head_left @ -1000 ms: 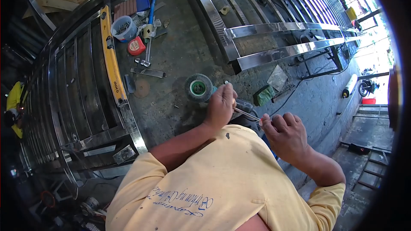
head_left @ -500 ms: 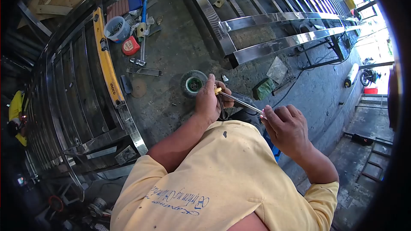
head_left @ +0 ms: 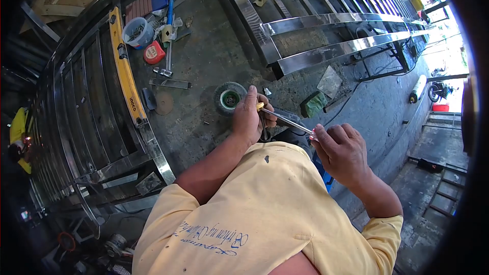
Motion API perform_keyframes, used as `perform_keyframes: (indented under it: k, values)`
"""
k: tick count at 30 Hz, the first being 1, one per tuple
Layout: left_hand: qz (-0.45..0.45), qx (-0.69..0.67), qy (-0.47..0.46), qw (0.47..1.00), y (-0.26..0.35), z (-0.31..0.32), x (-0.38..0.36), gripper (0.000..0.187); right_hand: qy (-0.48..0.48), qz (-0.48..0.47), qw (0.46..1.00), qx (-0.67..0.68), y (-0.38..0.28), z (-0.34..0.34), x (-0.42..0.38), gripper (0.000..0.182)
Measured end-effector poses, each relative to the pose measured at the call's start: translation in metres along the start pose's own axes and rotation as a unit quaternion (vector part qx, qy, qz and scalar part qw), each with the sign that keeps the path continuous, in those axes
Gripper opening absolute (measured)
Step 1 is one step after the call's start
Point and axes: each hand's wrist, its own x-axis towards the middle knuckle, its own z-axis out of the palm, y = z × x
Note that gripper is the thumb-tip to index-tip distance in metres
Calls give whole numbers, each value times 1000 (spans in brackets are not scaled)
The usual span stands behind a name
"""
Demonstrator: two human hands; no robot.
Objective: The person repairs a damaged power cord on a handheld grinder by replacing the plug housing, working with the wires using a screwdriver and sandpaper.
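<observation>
Between my two hands runs a screwdriver (head_left: 289, 121), its thin metal shaft slanting down to the right. My right hand (head_left: 342, 154) is closed around its reddish, see-through handle, most of which is hidden by the fingers. The shaft's tip end meets a small yellow part (head_left: 260, 106), which looks like an electric plug. My left hand (head_left: 248, 118) pinches this part, thumb pointing up. A dark cord (head_left: 263, 132) loops below the left fingers. Just beyond my left hand, a round abrasive disc with a green centre (head_left: 229, 100) lies on the floor.
A shiny metal frame (head_left: 326, 22) spans the upper right. At left, a yellow spirit level (head_left: 124, 66) rests along another barred frame (head_left: 76, 117). Beside it are a tub of small parts (head_left: 138, 32), a red tape measure (head_left: 154, 52) and a hammer (head_left: 163, 72). Someone in yellow (head_left: 19, 135) is far left.
The view has shifted very slightly. Both hands keep nearly the same pose on the screwdriver and the yellow part.
</observation>
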Motion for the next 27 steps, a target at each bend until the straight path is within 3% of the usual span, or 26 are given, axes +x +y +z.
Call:
perform_keyframes:
  k: [8, 11, 14, 23, 27]
  values:
    - [96, 131, -2, 987, -5, -1, 1, 44, 71, -113, 980, -149, 7, -6, 2, 31]
    - [89, 161, 3, 983, -4, 3, 2, 45, 107, -150, 970, -160, 13, -6, 5, 34]
    - [35, 75, 6, 997, 2, 10, 3, 46, 123, -168, 963, -168, 17, -8, 10, 36]
    - [105, 129, -36, 985, -6, -4, 10, 45, 68, -172, 971, -154, 11, -16, 17, 34]
    - [118, 130, -20, 984, -10, -1, 7, 44, 9, -82, 995, -57, 5, -15, 14, 31]
